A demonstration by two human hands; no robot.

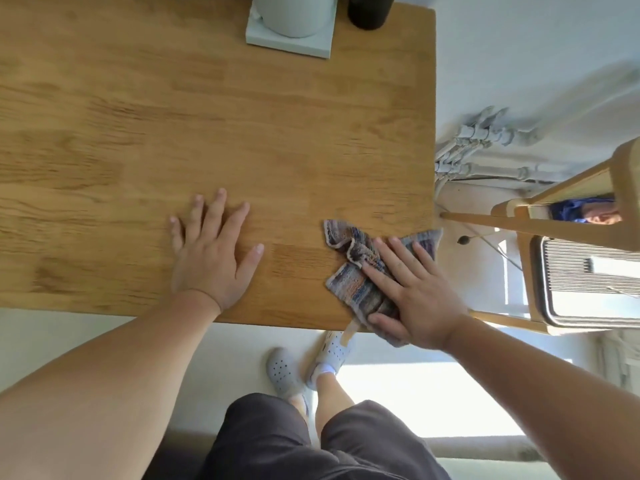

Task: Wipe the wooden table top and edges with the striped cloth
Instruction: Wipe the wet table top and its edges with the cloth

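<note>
Hands lay on the wooden table (pixel 242 133), 1 to each side of the near edge. The left hand (pixel 211 258) rested flat on the bare wood with its fingers spread and nothing under the palm. The right hand (pixel 412 292) pressed down on the striped cloth (pixel 353 268) at the table's near right corner, its fingers extended across the fabric and its thumb tucked along the cloth at the front edge, so it lay flat on the cloth rather than pinching it. The cloth was bunched and creased; 1 end lay on the top toward the middle, another reached the right edge, and a part hung over the near edge below the palm. At the far edge stood a pale grey container (pixel 294 15) on a square pale base (pixel 287 46), with a dark cylinder (pixel 370 12) just beside it to the right. Beyond the right edge stood a light wooden chair (pixel 571 202), and white pipes (pixel 485 143) ran along the wall. Below the table edge showed dark shorts (pixel 311 445) and 2 grey perforated clogs (pixel 284 372).
</note>
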